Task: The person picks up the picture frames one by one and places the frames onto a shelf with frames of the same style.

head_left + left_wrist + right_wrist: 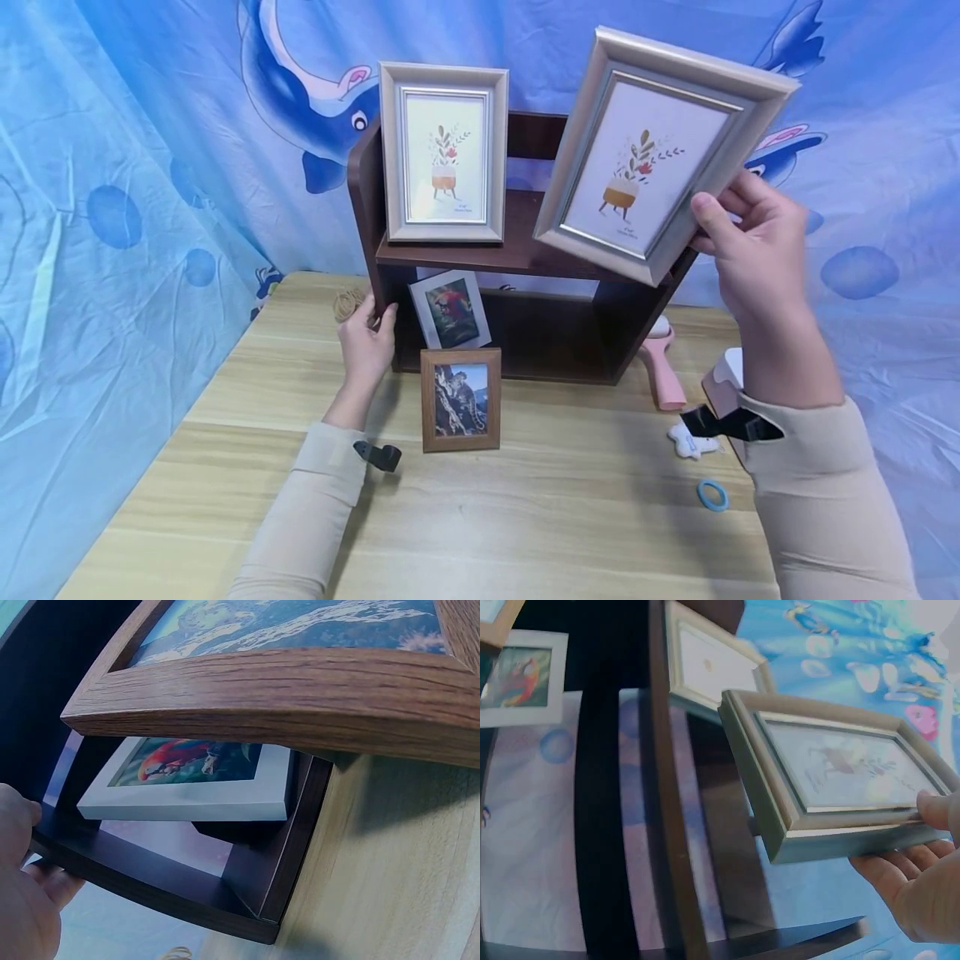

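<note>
In the head view my right hand [765,242] holds a silver-beige picture frame [551,200] by its right edge, thumb on the front and fingers behind. The frame is tilted above the right part of a dark brown two-tier shelf [555,258]. My left hand [365,342] grips the shelf's left side panel, and in the left wrist view the panel edge lies between its thumb and fingers. A matching silver-beige frame [393,167] stands upright on the upper tier at left. On the lower tier a white-framed parrot picture [453,312] leans askew.
A wood-framed snow leopard picture [461,400] stands before the shelf. Twine [347,305] lies behind my left hand. On the right are a pink-handled roller [663,371], a small white plush-like item [693,442], a blue ring [712,495] and a pink-and-white box-like object [723,383].
</note>
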`<state>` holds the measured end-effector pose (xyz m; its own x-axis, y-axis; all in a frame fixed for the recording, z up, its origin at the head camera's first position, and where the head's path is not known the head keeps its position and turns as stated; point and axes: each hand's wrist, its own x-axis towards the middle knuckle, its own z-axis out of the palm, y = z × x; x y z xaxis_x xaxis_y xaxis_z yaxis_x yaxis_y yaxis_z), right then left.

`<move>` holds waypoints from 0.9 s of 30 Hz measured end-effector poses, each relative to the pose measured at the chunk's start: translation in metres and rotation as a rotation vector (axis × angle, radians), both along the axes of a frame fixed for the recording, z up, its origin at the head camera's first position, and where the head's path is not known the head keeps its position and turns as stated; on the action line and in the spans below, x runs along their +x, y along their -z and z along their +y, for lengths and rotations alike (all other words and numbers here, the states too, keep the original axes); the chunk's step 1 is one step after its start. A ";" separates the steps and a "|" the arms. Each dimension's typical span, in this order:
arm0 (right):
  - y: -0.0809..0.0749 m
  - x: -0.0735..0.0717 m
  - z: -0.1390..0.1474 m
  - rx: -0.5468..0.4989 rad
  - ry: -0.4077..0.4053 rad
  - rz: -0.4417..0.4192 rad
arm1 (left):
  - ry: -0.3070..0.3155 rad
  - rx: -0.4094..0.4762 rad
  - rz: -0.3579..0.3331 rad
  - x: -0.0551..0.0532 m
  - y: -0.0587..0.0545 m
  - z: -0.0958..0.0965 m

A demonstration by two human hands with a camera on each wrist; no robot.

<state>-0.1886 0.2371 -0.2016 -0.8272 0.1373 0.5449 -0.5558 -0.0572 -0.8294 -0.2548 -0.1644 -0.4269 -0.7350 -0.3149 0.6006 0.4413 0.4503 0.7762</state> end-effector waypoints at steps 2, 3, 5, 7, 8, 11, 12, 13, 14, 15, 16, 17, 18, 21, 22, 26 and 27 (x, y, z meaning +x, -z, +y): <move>0.001 -0.011 -0.002 0.005 0.021 -0.004 | -0.002 0.002 0.001 -0.001 0.000 0.000; 0.001 -0.017 -0.003 0.007 0.028 -0.006 | -0.003 0.003 0.002 -0.001 0.001 0.000; 0.004 -0.027 -0.005 0.006 0.029 -0.007 | -0.005 0.004 0.002 0.000 0.001 0.000; 0.009 -0.035 -0.006 0.019 0.037 -0.013 | -0.009 0.002 0.003 0.000 0.001 0.000; 0.011 -0.038 -0.007 0.024 0.041 -0.022 | -0.008 0.001 0.004 0.000 0.002 0.000; 0.018 -0.044 -0.008 0.038 0.055 -0.052 | -0.005 0.002 0.007 0.000 0.003 0.001; 0.020 -0.046 -0.008 0.047 0.065 -0.059 | -0.003 0.004 0.007 0.000 0.003 0.001; 0.022 -0.047 -0.008 0.057 0.076 -0.067 | 0.000 0.007 0.006 0.000 0.004 0.001; 0.023 -0.048 -0.009 0.077 0.093 -0.071 | 0.002 0.008 0.007 0.000 0.004 0.001; 0.024 -0.048 -0.009 0.121 0.124 -0.071 | 0.003 0.009 0.005 0.000 0.004 0.001; 0.025 -0.049 -0.010 0.173 0.155 -0.069 | 0.003 0.009 0.006 0.001 0.004 0.002; 0.027 -0.049 -0.010 0.240 0.189 -0.067 | 0.002 0.012 0.004 0.001 0.004 0.002; 0.029 -0.049 -0.011 0.316 0.227 -0.072 | 0.001 0.015 0.003 0.001 0.004 0.002; 0.040 -0.050 -0.013 0.530 0.329 -0.074 | -0.007 0.016 -0.001 0.002 0.003 0.002; 0.045 -0.050 -0.013 0.577 0.349 -0.077 | -0.010 0.015 -0.001 0.002 0.003 0.002; 0.064 -0.053 -0.013 0.672 0.422 -0.087 | -0.004 0.018 0.002 0.002 0.001 0.002; 0.067 -0.054 -0.013 0.683 0.439 -0.085 | 0.000 0.018 0.004 0.001 0.001 0.003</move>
<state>-0.2424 0.2242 -0.2688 -0.8178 0.1187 0.5631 -0.3435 0.6844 -0.6432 -0.2535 -0.1617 -0.4282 -0.7325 -0.3257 0.5979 0.4447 0.4360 0.7824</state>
